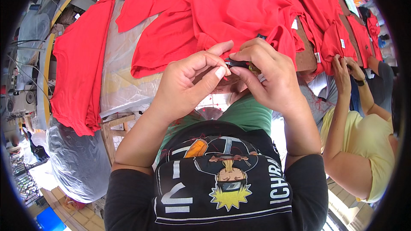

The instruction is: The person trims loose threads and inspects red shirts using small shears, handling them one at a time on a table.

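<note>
"What's around?"
"A table (126, 92), spread with red garments (239, 8); a co-worker (357, 149) at right, a red pile (81, 64) at left."
"In the way?"
"The left hand (184, 81) and right hand (274, 75), close together, hide some of the garments."
"And the dark tool (239, 64)?"
"Clamped in the right hand, near the left's pinched fingertips. What those grip, I can't tell."

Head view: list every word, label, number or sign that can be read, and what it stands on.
Black shirt: large white lettering beside a cartoon figure; legible, but not copied here.
White tags on red garments at right: too small to read.
Dark label on the middle red garment: too small to read.
</note>
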`<state>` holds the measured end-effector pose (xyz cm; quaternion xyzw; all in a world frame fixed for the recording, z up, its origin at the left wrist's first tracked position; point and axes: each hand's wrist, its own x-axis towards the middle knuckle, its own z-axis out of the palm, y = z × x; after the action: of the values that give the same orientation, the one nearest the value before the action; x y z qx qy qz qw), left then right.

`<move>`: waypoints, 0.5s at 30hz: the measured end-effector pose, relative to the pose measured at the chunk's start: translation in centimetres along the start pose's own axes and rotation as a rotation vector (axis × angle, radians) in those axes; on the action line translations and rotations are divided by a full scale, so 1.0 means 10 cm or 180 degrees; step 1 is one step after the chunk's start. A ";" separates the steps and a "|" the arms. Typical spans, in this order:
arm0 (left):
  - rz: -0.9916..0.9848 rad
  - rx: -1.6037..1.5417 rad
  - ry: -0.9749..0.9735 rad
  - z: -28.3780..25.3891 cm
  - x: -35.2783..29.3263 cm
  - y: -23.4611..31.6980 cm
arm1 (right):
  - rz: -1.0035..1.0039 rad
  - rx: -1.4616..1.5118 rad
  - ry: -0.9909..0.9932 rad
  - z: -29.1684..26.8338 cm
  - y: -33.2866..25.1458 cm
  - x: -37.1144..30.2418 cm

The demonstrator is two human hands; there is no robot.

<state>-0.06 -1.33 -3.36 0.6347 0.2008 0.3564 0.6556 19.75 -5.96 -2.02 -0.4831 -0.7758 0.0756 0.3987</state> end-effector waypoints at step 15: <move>0.1531 0.1868 0.0327 -0.42 -0.13 0.65 | 0.0466 -0.0005 0.0219 -0.34 0.06 0.01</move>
<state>-5.28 0.27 2.25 0.8057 0.1723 0.4587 0.3328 22.53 -6.45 0.05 -0.5412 -0.7243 0.0874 0.4181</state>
